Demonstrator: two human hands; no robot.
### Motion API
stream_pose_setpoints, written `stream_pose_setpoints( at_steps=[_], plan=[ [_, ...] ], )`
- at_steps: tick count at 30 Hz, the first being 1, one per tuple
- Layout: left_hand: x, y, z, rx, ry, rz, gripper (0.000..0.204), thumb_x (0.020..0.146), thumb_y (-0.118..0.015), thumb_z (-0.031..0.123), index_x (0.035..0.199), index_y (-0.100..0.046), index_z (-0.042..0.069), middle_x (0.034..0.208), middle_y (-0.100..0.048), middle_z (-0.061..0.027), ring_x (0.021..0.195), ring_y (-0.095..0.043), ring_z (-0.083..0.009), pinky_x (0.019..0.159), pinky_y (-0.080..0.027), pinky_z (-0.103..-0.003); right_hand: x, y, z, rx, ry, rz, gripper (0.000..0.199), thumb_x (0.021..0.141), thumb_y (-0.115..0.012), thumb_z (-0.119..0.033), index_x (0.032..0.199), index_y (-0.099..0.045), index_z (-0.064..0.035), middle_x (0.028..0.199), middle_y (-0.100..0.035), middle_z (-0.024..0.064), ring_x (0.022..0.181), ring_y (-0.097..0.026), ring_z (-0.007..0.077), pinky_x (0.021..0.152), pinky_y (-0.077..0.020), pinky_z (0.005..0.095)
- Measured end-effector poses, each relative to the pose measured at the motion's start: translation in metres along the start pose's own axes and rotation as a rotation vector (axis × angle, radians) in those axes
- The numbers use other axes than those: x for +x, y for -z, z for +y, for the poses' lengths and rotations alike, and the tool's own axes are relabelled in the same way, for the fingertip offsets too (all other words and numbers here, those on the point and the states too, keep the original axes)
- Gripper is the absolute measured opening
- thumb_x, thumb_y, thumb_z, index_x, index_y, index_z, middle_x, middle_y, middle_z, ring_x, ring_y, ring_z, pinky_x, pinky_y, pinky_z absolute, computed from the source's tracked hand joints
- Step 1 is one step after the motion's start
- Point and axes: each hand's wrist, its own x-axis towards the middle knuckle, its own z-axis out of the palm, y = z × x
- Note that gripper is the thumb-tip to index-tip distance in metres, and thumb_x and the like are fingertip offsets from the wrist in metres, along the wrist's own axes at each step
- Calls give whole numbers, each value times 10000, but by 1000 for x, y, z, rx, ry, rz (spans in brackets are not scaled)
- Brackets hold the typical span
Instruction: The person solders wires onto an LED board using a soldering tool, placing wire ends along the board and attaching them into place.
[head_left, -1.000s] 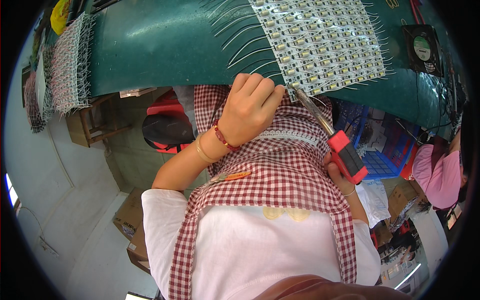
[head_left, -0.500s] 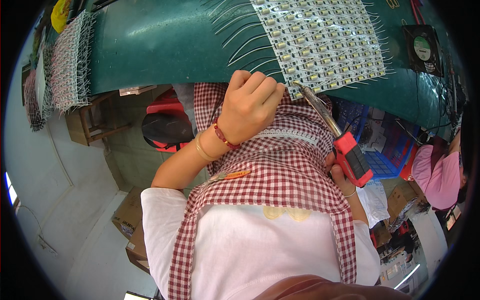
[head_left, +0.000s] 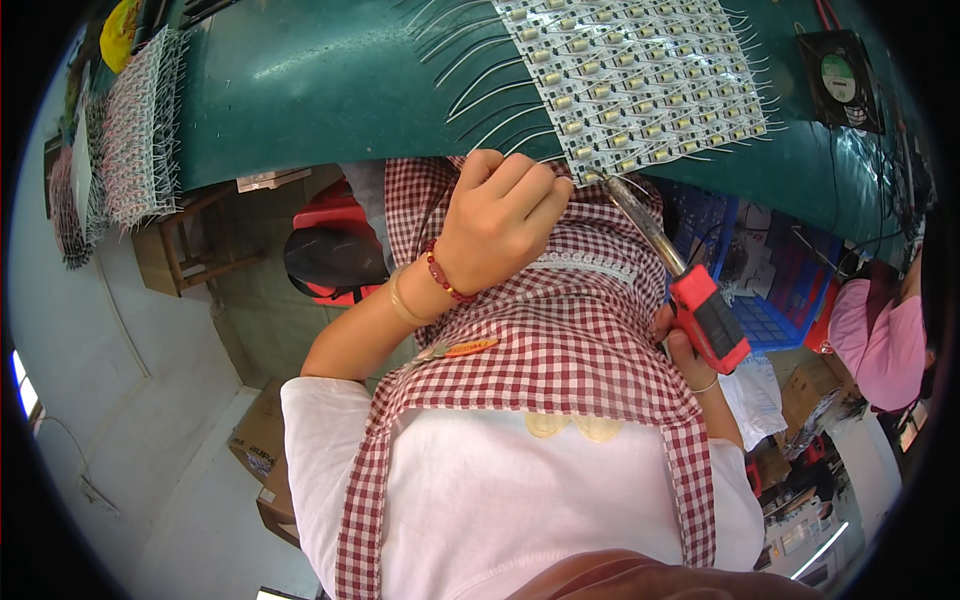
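A white LED circuit board panel [head_left: 640, 80] with rows of small yellow lights lies at the near edge of the green table, thin white and dark wires [head_left: 490, 75] fanning from its left side. My left hand [head_left: 510, 215] is closed at the panel's near left corner, knuckles up; its fingertips and whatever they pinch are hidden. With fingers wrapped round the red and black handle, my right hand [head_left: 685, 355] holds a soldering iron [head_left: 650, 230], partly hiding that hand. The iron's tip is at the panel's near left corner, close to my left fingers.
A black fan [head_left: 840, 80] sits right on the green table [head_left: 320, 90]. Wired panels [head_left: 145, 130] are piled far left beside a yellow object [head_left: 118, 35]. Below the table are a blue crate [head_left: 770, 310] and red stool [head_left: 320, 220]. A person in pink [head_left: 865, 345] is at right.
The iron's tip has shifted slightly nearer me, to the panel's near edge. My left hand stays closed at the same corner. The view has shifted a little.
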Motion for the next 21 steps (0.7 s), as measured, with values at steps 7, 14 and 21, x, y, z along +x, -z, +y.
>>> stream_pose_setpoints(
  at_steps=[7,14,21],
  plan=[
    [-1,-1,0,13,14,12,206,647,-685,11,847,-669,60,691,-464,7,658,-502,-154,649,-357,-309,-5,-2,11,-68,1,-17,63,603,-602,-36,660,-605,-62,623,-582,64,534,-571,244,484,-430,339],
    [0,-2,0,14,15,-4,212,639,-682,8,845,-660,56,699,-462,2,661,-502,-160,653,-357,-313,1,-5,10,-200,45,17,86,561,-589,-28,639,-599,-63,616,-570,71,526,-571,257,479,-433,347],
    [1,-3,0,29,17,-13,211,634,-683,11,838,-656,58,701,-457,1,665,-502,-159,655,-357,-314,-2,-2,7,-10,-28,-1,58,589,-607,-59,645,-598,-65,620,-579,70,530,-583,244,484,-443,337]
  ],
)
